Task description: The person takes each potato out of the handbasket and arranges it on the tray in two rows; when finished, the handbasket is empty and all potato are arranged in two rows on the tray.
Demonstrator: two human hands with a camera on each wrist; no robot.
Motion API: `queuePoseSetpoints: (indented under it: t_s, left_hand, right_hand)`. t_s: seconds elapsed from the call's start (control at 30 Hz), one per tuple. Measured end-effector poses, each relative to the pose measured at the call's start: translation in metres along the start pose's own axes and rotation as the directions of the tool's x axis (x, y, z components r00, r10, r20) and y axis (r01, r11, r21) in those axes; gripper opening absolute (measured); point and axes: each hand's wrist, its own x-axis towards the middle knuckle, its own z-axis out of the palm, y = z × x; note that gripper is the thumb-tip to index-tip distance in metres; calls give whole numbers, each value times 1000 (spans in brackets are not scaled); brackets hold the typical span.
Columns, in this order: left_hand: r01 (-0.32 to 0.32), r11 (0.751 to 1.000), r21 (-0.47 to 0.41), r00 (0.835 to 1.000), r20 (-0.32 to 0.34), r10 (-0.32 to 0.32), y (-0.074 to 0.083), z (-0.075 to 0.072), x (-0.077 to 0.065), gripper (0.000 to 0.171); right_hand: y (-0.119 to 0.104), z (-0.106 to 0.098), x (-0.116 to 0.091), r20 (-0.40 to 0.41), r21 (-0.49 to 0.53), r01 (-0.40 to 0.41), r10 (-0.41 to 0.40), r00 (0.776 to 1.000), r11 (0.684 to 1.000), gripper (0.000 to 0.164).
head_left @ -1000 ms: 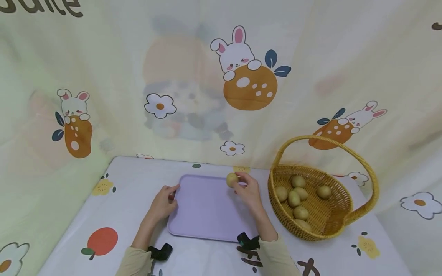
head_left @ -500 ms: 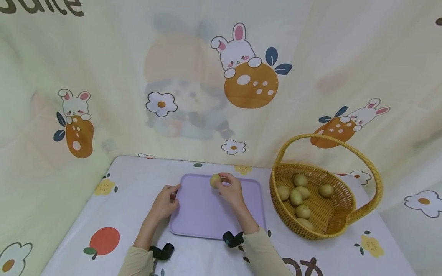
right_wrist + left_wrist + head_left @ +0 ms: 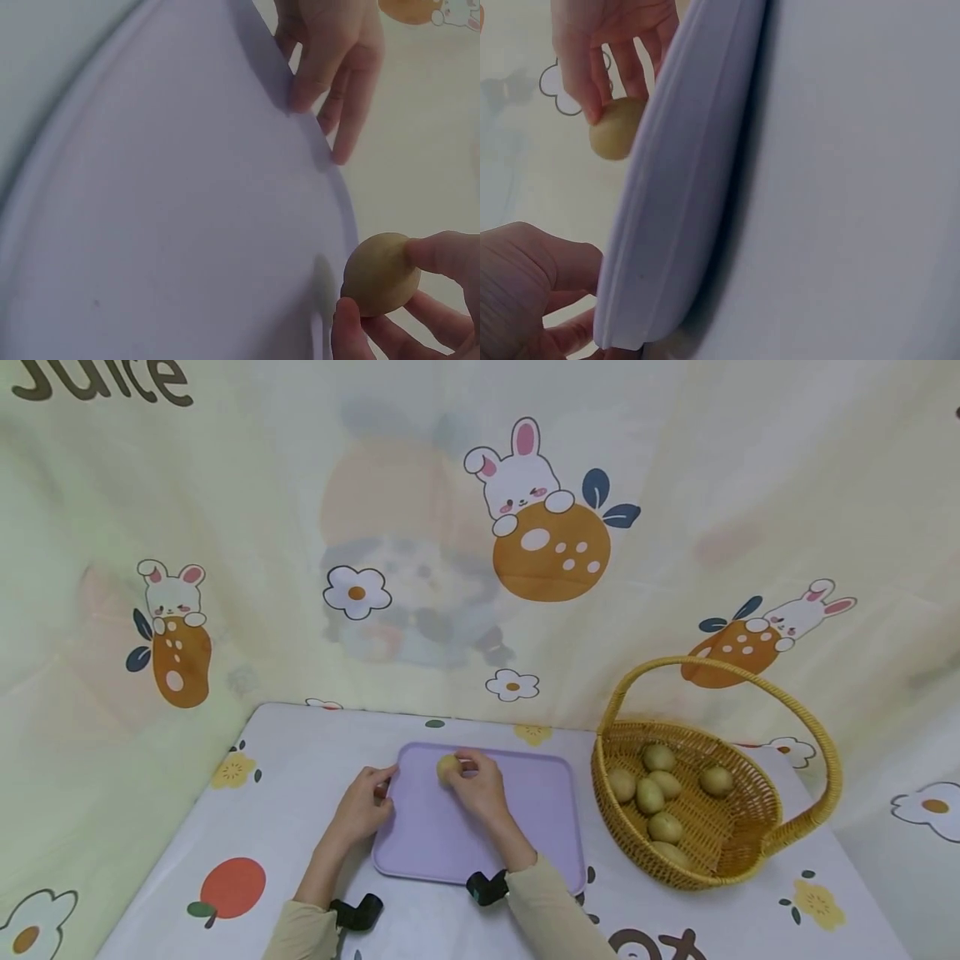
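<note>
A flat lilac tray lies on the table. At its left rim is my left hand, which grips the edge, with the thumb and fingers around the rim in the right wrist view. My right hand pinches a small round yellowish-brown potato between thumb and fingertips. It holds the potato over the upper left part of the tray, close to the surface. Several similar potatoes lie in a yellow wicker basket to the right of the tray.
The basket's tall arched handle rises on its right and far sides. A patterned white cloth covers the table, and a printed curtain hangs behind its far edge. Black wrist cameras sit on both wrists.
My right hand has carried the potato leftward across the tray and slightly lower, from the tray's right end to its upper left. The left hand keeps its place at the rim.
</note>
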Motion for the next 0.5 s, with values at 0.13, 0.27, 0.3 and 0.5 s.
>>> queuePoseSetpoints:
  t_s: [0.13,0.27,0.3,0.5]
  left_hand:
    - [-2,1000,-1,1000,-6,2,-1,0,-1,56]
    - [-13,1000,2,1000,-10,13,-1,-1,-1,56]
    - [-15,1000,3,1000,-10,15,-1,-1,-1,55]
    - [-14,1000,-3,1000,-12,14,-1,0,1,56]
  right_hand:
    - [-2,7,-1,9,-12,1,-1,1000,1000,34]
    - [-2,12,-2,5,-45,8,-8,1000,999,33]
    - [-2,13,-2,2,-55,13,-13,1000,998,33]
    - [-3,16,-2,16,-116,22,-20,1000,993,32]
